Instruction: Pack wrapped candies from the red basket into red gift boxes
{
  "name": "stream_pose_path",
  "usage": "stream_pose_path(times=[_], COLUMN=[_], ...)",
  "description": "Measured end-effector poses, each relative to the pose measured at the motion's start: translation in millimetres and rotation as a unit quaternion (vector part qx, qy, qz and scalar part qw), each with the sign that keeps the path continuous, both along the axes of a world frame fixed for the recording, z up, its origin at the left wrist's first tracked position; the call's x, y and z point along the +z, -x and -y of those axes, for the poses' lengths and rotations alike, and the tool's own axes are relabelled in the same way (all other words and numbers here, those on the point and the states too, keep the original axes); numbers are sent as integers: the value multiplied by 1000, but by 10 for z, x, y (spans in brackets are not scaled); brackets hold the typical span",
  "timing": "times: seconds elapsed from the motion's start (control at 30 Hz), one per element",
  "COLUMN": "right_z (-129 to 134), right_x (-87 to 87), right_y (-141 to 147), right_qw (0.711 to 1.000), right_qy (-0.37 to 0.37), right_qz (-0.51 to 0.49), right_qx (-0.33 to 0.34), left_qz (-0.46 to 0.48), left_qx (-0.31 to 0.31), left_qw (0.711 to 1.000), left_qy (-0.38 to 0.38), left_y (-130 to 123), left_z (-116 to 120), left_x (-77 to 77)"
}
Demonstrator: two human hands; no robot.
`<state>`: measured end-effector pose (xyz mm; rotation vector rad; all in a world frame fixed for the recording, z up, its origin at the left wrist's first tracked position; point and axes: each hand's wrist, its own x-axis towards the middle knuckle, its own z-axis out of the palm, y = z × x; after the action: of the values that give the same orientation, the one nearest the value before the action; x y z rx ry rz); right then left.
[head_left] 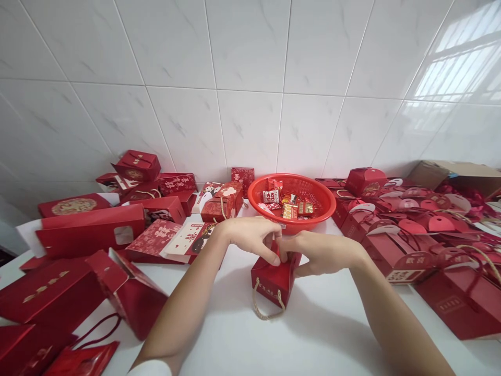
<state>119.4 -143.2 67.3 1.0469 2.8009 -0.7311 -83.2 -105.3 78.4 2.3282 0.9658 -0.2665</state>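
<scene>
A small dark red gift box (270, 284) with gold lettering stands on the white table in front of me. Its twisted rope handle (268, 316) hangs down on the near side. My left hand (254, 237) reaches over the top, thumb and fingers closed at the box's upper edge. From the other side, my right hand (324, 253) grips the box, its thumb against the right wall and its fingers bent in at the top. Both sets of fingertips meet there and partly hide the opening. Just behind stands a red plastic basket (329, 203) holding several wrapped sweets (289, 210).
Many red gift boxes crowd the left side, among them a long box (94, 230) and a patterned carton (154, 237). On the right, rows of handled red boxes (395, 250) reach back to a brown cardboard box (454, 172). A tiled wall (250, 130) closes off the back.
</scene>
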Motion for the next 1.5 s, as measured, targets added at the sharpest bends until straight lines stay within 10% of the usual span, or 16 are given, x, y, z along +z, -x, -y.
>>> stream_pose_path(times=[0.3, 0.87, 1.5], right_z=[-22, 8, 169], right_x=[-54, -72, -145], right_y=[90, 80, 157], right_qw=[984, 984, 981], right_qy=[-90, -60, -60], right_qz=[101, 122, 74], right_qx=[-116, -115, -167], left_qz=[-66, 5, -36], left_qx=[12, 6, -8], left_qw=[997, 992, 999], left_qy=[-41, -123, -22], left_y=[-91, -294, -229], left_z=[-38, -57, -22], left_x=[-92, -287, -285])
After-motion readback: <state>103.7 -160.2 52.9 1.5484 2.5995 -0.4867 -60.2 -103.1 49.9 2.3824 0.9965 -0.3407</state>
